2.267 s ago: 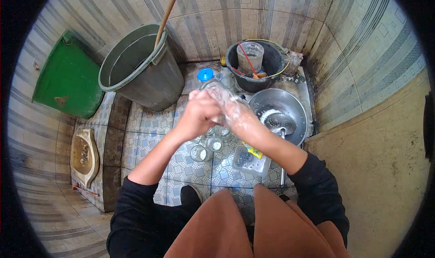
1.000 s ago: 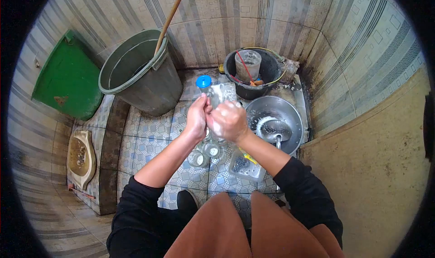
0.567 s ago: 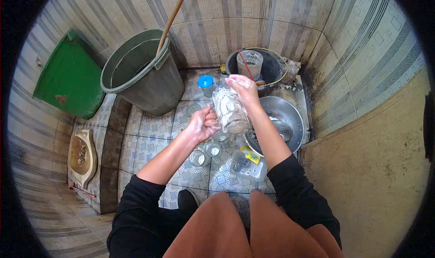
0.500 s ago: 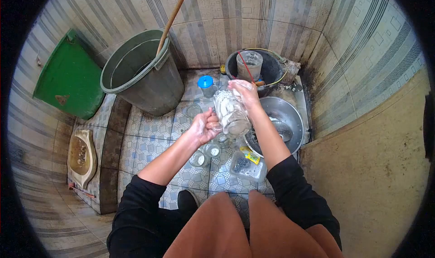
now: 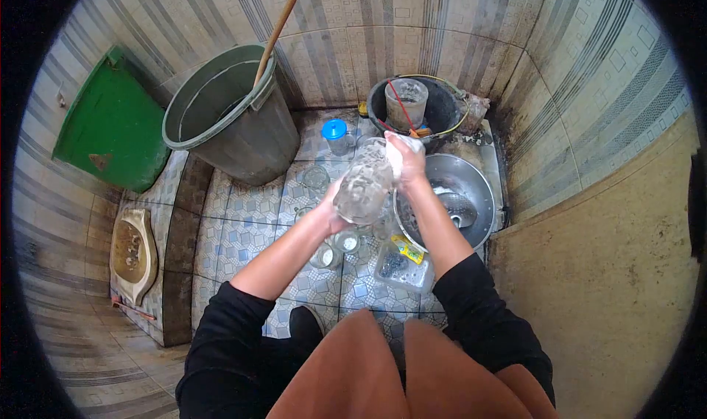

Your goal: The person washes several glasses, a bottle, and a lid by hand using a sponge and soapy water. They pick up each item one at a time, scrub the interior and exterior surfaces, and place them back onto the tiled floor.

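A clear glass jar (image 5: 363,187), streaked with white suds, is tilted between my two hands above the tiled floor. My left hand (image 5: 333,209) is wrapped round its lower left side, partly hidden by the jar. At the jar's upper right, my right hand (image 5: 407,165) is closed on a white, foamy sponge or cloth (image 5: 406,148), held against the glass. Below the jar, several small glasses (image 5: 326,257) stand on the floor. Behind it is a clear container with a blue lid (image 5: 335,130).
A metal basin (image 5: 482,198) and a black tub (image 5: 444,113) stand at the right. A plastic tray (image 5: 412,277) holds a yellow packet (image 5: 407,249). Large grey bin (image 5: 258,150), green basin (image 5: 110,132) and squat toilet (image 5: 135,257) are on the left.
The jar has swung a little left and its base has tipped toward my left hand, which now wraps its lower side. My right hand has shifted slightly right, showing the white thing in it.
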`<state>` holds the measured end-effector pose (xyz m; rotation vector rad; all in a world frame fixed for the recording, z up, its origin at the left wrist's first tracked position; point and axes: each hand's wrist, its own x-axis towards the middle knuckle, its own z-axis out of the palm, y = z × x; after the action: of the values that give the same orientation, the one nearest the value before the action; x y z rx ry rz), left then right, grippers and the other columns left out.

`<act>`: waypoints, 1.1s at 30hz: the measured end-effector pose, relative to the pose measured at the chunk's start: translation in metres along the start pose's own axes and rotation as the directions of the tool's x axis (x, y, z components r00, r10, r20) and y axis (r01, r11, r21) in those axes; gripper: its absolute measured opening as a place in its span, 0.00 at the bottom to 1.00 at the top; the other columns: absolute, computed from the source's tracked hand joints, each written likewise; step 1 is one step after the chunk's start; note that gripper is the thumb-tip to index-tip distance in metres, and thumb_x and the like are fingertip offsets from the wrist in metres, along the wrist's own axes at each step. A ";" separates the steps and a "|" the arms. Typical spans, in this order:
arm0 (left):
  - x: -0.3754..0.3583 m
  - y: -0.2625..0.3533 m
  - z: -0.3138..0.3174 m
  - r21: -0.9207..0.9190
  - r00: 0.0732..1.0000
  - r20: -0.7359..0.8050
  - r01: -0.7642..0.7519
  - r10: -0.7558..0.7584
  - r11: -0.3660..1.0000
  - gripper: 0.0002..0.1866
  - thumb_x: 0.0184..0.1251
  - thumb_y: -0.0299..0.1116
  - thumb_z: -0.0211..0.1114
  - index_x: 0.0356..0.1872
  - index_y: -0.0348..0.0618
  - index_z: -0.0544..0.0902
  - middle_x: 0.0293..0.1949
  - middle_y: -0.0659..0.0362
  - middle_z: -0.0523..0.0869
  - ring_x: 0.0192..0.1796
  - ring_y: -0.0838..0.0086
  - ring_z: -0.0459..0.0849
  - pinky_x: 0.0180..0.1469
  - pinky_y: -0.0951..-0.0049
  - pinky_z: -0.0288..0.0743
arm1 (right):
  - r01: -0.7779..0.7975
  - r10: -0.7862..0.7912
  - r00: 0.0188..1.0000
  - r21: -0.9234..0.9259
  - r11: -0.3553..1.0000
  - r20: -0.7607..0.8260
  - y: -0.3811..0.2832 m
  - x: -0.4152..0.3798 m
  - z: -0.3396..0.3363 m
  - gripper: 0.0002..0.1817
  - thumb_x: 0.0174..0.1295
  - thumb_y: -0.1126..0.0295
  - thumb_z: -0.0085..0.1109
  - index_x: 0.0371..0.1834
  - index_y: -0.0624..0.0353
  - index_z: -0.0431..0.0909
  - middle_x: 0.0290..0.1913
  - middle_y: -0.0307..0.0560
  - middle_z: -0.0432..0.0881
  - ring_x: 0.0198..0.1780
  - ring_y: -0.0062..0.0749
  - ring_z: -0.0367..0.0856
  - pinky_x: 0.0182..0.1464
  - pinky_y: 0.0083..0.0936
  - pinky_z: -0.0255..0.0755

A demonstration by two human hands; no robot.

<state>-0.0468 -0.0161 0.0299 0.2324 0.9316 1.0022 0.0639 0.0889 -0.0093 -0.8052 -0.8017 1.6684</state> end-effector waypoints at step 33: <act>0.038 0.068 -0.121 0.499 0.404 -0.195 -0.743 0.894 0.445 0.24 0.41 0.28 0.68 0.43 0.39 0.71 0.39 0.58 0.78 0.41 0.74 0.76 0.45 0.75 0.68 | 0.112 0.502 0.859 -0.994 -0.004 0.095 0.108 -0.153 -0.151 0.28 0.55 0.49 0.38 0.27 0.68 0.75 0.32 0.63 0.75 0.38 0.53 0.74 0.43 0.40 0.65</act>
<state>-0.1726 0.0236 -0.0273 0.8810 1.4628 1.9059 0.1648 -0.0658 -0.1634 -1.5921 -2.5349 1.2624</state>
